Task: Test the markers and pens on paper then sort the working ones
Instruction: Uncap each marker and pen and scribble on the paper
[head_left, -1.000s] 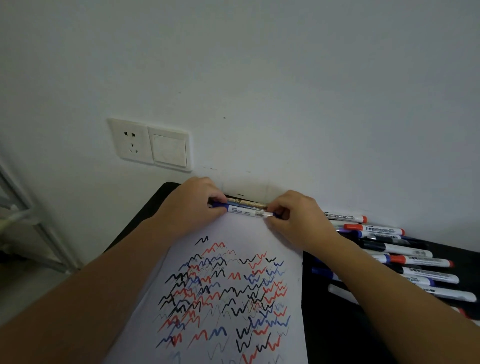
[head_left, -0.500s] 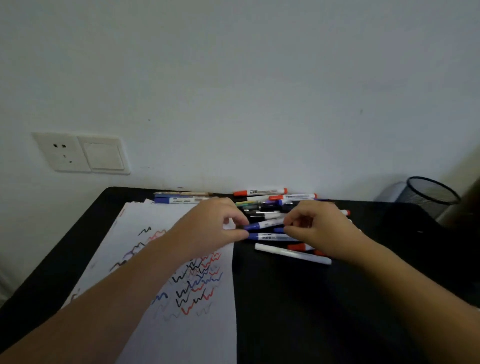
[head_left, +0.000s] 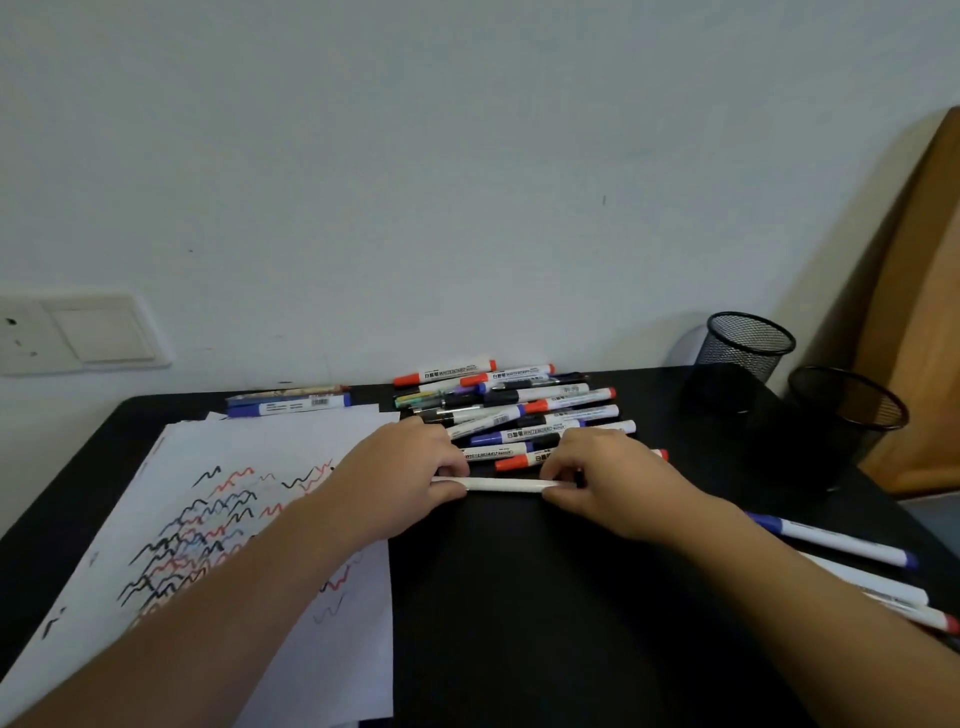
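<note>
Holding a plain white pen (head_left: 506, 485) at both ends, the two hands are right in the middle of the black bench (head_left: 519, 597). The left hand (head_left: 400, 475) has its fingers curled round the pen's left end, the right hand (head_left: 605, 475) pinches the right end, and the pen sits level just over the bench, or maybe on it, can't really tell.

Right behind the hands is a messy pile of markers (head_left: 519, 410) with red, blue and black caps, up against the wall. To the left lies the paper (head_left: 249, 519), covered in black, red and blue squiggles, with a blue marker (head_left: 288, 406) just beyond its far edge. A few more markers (head_left: 852, 561) lie off to the right near the bench edge. Two black mesh pen cups (head_left: 748, 345) stand at the back right, near each other.
</note>
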